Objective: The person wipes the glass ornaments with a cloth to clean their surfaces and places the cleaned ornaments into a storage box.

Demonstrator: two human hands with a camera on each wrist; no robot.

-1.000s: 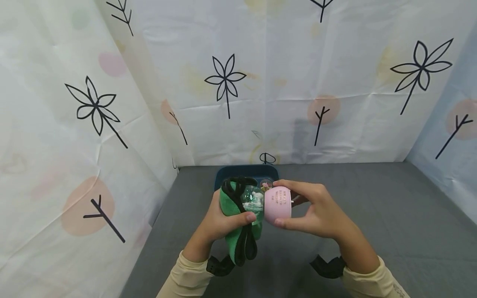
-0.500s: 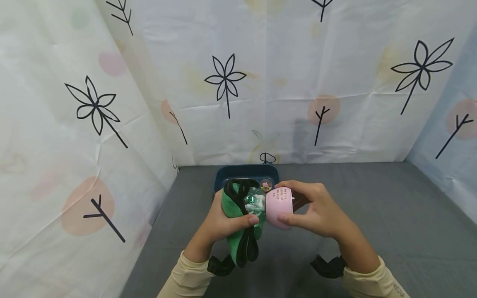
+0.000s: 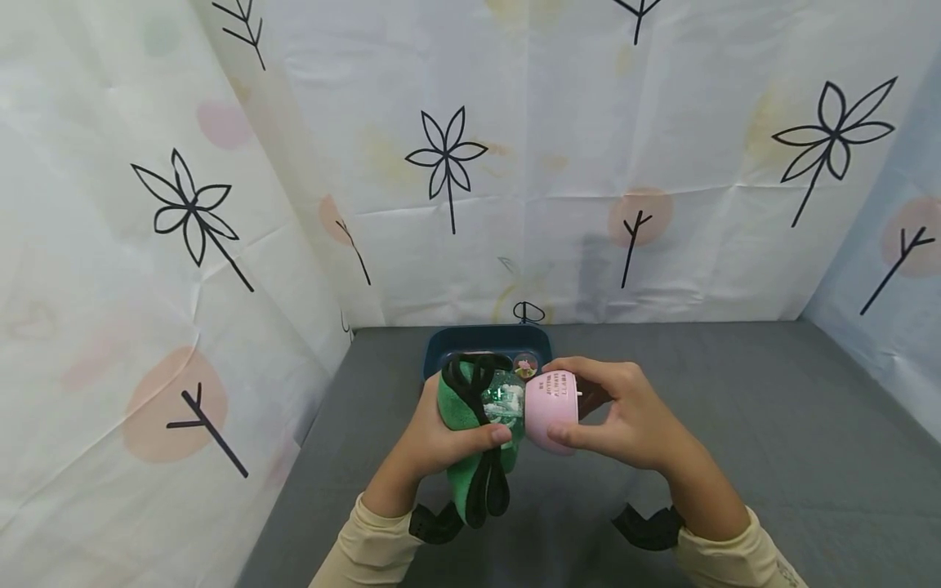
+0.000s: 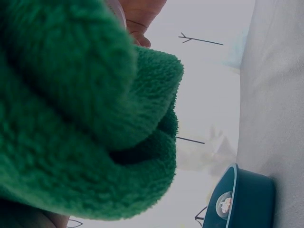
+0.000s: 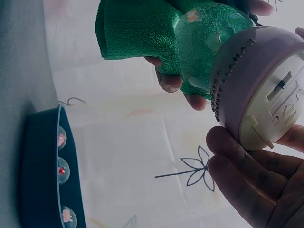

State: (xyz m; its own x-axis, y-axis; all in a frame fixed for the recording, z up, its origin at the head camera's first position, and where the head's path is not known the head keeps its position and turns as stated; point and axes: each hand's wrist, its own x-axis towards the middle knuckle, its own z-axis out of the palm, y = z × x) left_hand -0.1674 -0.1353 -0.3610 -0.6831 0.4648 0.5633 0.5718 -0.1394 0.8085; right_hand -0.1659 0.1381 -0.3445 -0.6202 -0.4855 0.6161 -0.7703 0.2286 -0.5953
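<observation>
A snow globe with a clear dome (image 3: 506, 396) and a pink base (image 3: 544, 415) lies sideways between my two hands, above the table. My left hand (image 3: 444, 437) holds a green towel (image 3: 457, 408) with black trim round the dome, thumb lying across the front. Fingers and thumb of my right hand (image 3: 625, 412) grip the pink base from the right. In the right wrist view the cream underside (image 5: 273, 114) of the base shows a small switch and a winding key. Folds of the towel (image 4: 95, 118) fill much of the left wrist view and hide most of the globe.
Behind the hands a dark blue tray (image 3: 488, 333) stands on the grey table (image 3: 698, 384). Several small clear globes, one of them a small globe (image 5: 63, 170) with a red bit inside, sit in it. A patterned white cloth (image 3: 515, 163) hangs round the table.
The globe and towel have shifted slightly right. The pink base has turned, its lettering moving up toward the far side, and my right thumb has slid higher on it.
</observation>
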